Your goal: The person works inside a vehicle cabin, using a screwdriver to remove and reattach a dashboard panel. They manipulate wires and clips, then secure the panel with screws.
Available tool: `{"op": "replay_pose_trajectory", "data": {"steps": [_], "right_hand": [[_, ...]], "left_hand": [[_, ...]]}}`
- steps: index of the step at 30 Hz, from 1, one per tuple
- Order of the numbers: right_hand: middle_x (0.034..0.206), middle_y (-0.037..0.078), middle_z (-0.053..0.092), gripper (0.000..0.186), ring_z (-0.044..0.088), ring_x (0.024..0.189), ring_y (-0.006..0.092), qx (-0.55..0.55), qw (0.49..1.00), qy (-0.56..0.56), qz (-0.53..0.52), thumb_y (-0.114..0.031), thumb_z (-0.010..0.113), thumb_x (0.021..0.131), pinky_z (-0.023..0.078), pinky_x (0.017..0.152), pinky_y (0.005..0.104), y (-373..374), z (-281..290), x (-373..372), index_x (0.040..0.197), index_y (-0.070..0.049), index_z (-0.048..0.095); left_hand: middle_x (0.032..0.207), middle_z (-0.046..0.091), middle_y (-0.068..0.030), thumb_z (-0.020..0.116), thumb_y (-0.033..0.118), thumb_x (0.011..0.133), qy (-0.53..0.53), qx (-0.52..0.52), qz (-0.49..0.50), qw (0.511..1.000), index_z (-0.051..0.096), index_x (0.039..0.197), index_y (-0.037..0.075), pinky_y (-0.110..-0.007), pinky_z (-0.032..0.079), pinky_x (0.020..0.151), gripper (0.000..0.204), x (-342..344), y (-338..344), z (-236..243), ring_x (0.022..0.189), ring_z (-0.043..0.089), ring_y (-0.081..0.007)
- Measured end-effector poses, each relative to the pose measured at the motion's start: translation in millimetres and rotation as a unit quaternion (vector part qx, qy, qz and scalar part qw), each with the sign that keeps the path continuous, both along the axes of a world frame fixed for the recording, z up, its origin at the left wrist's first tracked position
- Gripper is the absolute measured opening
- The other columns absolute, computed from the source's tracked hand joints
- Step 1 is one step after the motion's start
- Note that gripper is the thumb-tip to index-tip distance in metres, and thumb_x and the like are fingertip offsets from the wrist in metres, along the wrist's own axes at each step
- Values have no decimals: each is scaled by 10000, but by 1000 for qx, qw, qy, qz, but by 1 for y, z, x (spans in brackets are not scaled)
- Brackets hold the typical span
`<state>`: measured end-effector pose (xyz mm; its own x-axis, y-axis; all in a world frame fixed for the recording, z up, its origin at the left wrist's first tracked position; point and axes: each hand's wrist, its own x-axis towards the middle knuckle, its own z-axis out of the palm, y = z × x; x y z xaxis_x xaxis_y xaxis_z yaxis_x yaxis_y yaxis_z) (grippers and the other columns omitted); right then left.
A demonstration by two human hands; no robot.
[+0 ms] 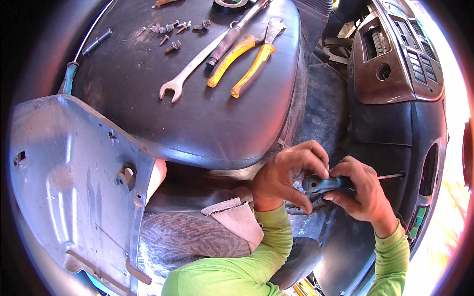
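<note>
Black seat [148, 118] fills the upper middle of a vehicle cab, with the dash [412, 123] to its right and a bare metal panel [74, 182] against its lower left side. On the seat lie a wrench [192, 69], yellow-handled pliers [254, 70] and a scatter of bolts [170, 28].

Beyond the seat's lower right corner is a blue-handled screwdriver [321, 184], its shaft [390, 176] running away from the seat into a round hole [402, 174] in the dash. The right hand [359, 188] is closed around the front of the handle, thumb below and fingers above. The left hand [295, 173], nearer the seat, curls about the handle's butt end, a fingertip at its top and the thumb apart below; whether it presses on it I cannot tell.

It should be light and stiff, hard to break, though the worn-looking handle may be slippery if greasy. The thick part of the handle is the place to grip; the thin shaft would give little purchase. No brand, label or writing can be read on it, and any marks on the wrench are too small to make out.
</note>
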<state>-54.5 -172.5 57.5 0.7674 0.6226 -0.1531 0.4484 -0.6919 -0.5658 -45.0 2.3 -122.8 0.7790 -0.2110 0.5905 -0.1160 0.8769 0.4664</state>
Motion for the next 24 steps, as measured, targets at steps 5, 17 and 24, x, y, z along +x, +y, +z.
{"op": "replay_pose_trajectory", "data": {"steps": [5, 17, 24], "right_hand": [[889, 138, 663, 466, 673, 785, 348, -39, 999, -22, 27, -265, 866, 792, 499, 721, 428, 8, 10, 3, 1115, -37, 620], [964, 136, 579, 414, 648, 868, 400, -64, 995, -58, 38, -258, 808, 838, 512, 688, 489, -19, -8, -2, 1119, -57, 581], [950, 124, 652, 459, 685, 909, 381, -48, 998, -1, 43, -283, 825, 828, 540, 723, 479, -15, -1, 6, 1166, -59, 609]], "left_hand": [[1117, 600, -82, 971, 182, 713, -76, -7, 20, 997, 775, 1199, 66, -301, 494, 860, 536, 4, 0, -1, 918, 632, -171], [1062, 607, -131, 1045, 272, 506, 99, 29, 72, 992, 726, 1054, -42, -256, 466, 695, 707, -10, -11, 5, 768, 594, -135], [1250, 571, -232, 957, 32, 657, -63, -90, 29, 994, 734, 1193, -18, -277, 557, 914, 583, 2, -19, -17, 988, 694, -202]]}}
